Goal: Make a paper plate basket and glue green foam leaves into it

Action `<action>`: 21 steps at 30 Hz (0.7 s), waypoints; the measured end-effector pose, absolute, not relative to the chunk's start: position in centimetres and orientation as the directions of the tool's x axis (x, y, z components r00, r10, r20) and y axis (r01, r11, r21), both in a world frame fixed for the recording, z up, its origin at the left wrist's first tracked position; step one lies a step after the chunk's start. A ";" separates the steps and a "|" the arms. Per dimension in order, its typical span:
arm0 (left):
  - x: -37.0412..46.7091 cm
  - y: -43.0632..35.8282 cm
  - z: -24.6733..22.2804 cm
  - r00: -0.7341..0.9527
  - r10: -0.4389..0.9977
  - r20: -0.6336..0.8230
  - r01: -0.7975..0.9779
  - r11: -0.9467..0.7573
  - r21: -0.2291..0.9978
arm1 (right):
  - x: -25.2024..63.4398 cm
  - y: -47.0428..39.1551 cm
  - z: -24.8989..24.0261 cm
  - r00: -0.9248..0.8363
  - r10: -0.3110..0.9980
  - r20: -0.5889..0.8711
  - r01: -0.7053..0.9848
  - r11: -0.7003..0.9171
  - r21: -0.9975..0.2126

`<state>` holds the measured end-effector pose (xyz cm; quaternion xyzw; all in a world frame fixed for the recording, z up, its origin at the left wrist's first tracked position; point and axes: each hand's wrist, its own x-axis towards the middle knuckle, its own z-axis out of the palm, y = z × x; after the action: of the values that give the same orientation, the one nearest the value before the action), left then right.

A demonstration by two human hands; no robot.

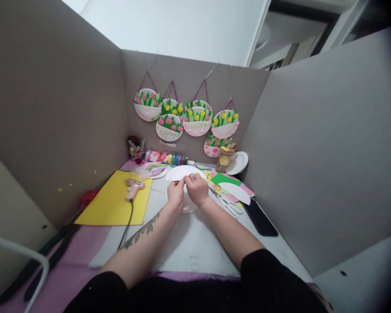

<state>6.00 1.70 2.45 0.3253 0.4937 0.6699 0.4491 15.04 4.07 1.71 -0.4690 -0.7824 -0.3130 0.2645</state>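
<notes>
Both my hands meet over the middle of the table, close together at the lower edge of a white half plate [185, 172]. My left hand [176, 193] has its fingers pressed together on that edge. Beside it, my right hand [196, 188] is curled with its fingers closed on the same piece. Another white round piece [189, 207] lies beneath and behind my hands, partly hidden by them.
A pink glue gun [135, 189] lies on yellow sheets [109, 200] at left. Scissors [228, 204], a cut white piece [236, 191], green paper [223, 178] and a black phone [260, 217] are at right. Decorated plates [197, 126] hang behind, above paints [171, 159].
</notes>
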 end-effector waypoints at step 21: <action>-5.0 5.7 -1.5 -0.124 0.988 0.093 0.581 -0.004 0.814 | 15.8 9.7 6.2 -0.424 0.904 -0.057 0.862 0.384 -0.331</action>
<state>-5.04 5.71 -1.55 0.6027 0.6509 0.3722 0.2730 15.78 9.68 6.18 -0.5324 -0.8292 0.1569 0.0663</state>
